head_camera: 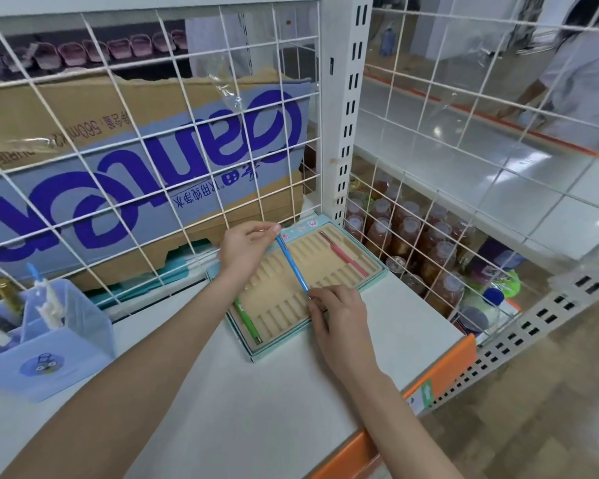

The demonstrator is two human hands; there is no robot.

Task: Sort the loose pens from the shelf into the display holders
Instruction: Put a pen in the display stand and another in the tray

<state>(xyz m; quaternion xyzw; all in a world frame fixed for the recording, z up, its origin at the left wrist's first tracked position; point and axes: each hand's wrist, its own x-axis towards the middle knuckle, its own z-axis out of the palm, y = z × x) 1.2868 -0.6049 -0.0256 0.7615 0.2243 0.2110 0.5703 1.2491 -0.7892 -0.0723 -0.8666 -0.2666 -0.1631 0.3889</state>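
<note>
A beige slotted display holder [329, 261] in a light blue frame lies on the white shelf [256, 409]. A blue pen [293, 266] stretches across its grooves. My left hand [244, 248] pinches the pen's far end, and my right hand [338, 311] pinches its near tip at the holder's front edge. A pink pen [346, 255] sits in a groove on the right side. A green pen [247, 321] lies in the leftmost groove.
A blue plastic organizer [66, 326] with pens stands at the left. A white wire grid [146, 160] backs the shelf, with a cardboard box [135, 167] behind it. Bottled drinks [408, 236] fill the lower shelf at right. The orange shelf edge [443, 357] runs along the front.
</note>
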